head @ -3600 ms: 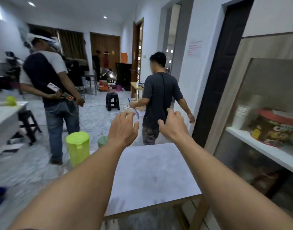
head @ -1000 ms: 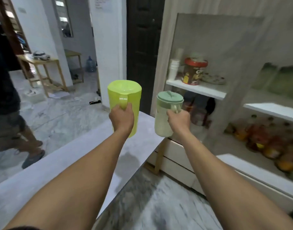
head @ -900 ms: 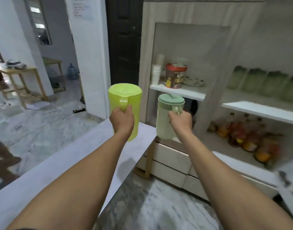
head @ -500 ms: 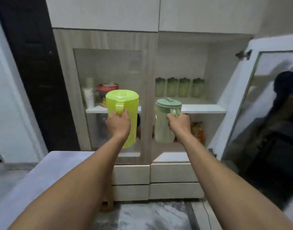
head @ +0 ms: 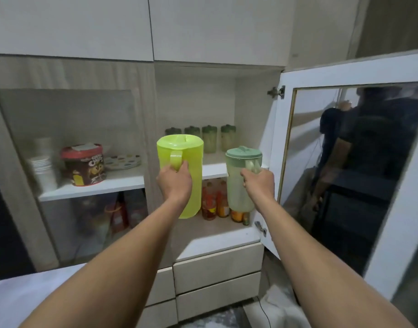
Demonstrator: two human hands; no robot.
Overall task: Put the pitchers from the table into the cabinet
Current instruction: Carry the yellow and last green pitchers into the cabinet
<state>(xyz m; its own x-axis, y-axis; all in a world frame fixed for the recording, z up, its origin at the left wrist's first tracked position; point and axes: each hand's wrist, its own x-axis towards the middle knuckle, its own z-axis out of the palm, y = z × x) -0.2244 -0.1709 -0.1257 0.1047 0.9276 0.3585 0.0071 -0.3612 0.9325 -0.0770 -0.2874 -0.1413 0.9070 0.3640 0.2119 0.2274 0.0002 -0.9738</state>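
I hold two pitchers up in front of the open right half of the cabinet [head: 250,95]. My left hand [head: 175,183] grips the handle of the tall lime-green pitcher [head: 179,150], which has a lid on. My right hand [head: 259,184] grips the handle of the smaller pale-green pitcher [head: 237,185] with a darker green lid. Both pitchers hang upright at about the height of the middle shelf [head: 214,168], just in front of it. My hands hide part of each handle.
Several green-lidded jars [head: 209,138] stand at the back of the middle shelf, bottles [head: 215,202] below. The glass door [head: 350,162] stands open at right. Behind the closed left glass are a snack tub [head: 83,164], cups [head: 43,165] and a plate. The white table [head: 25,297] lies lower left, drawers [head: 215,268] below.
I have turned from the table toward the cabinet and come closer with a pitcher in each hand. The open right compartment now fills the middle of the view.
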